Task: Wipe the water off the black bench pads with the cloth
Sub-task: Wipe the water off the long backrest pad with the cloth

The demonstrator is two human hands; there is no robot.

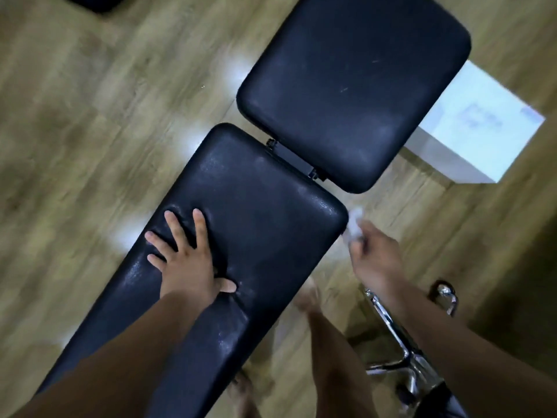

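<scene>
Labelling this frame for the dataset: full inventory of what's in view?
long bench pad: 1, black, centre, wet sheen
square bench pad: 1, black, upper centre, hinged to the long one
cloth: 1, white, blurred, beside the long pad's right edge
box: 1, white, right of the square pad, on the floor
chrome frame: 1, silver, lower right
floor: wood, light brown
left hand: 1, flat on the long pad
right hand: 1, holding the cloth

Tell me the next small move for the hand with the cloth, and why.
Probably bring the right hand with the small white cloth leftward onto the long black padded bench pad: the cloth sits just off its edge, its surface glistens wet, and the left hand is pressed flat on it.
</scene>
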